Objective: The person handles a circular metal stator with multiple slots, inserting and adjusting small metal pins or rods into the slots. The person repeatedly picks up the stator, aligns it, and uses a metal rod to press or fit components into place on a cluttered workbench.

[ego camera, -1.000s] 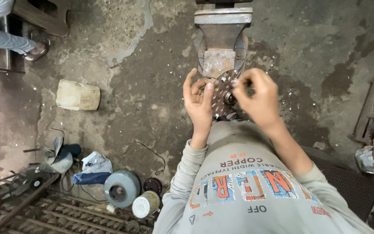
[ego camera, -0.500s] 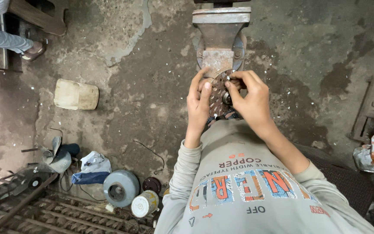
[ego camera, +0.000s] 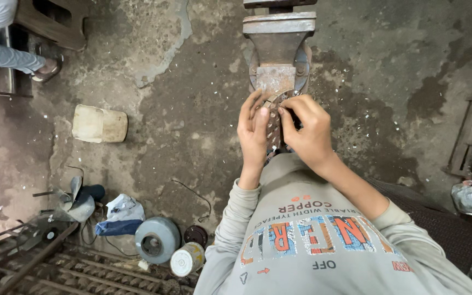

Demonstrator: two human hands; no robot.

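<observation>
Both hands are meeting over the same piece: my left hand [ego camera: 253,134] is pressing flat against the near-left side of a rusty perforated metal disc [ego camera: 273,131], fingers together and pointing toward twelve o'clock, while my right hand [ego camera: 307,131] is closing over it from three o'clock, thumb and forefinger pinching the rim at the top. I am reading the disc as turned nearly edge-on, its long axis running from six to twelve o'clock between the two palms, so neither hand is nearer; both are touching it. Just past the fingertips at twelve o'clock, the bench vise [ego camera: 279,52] is standing, its grey jaw block almost touching the disc's far edge. Farther out at nine o'clock a pale block [ego camera: 100,124] is lying on the stained concrete floor [ego camera: 192,109].
</observation>
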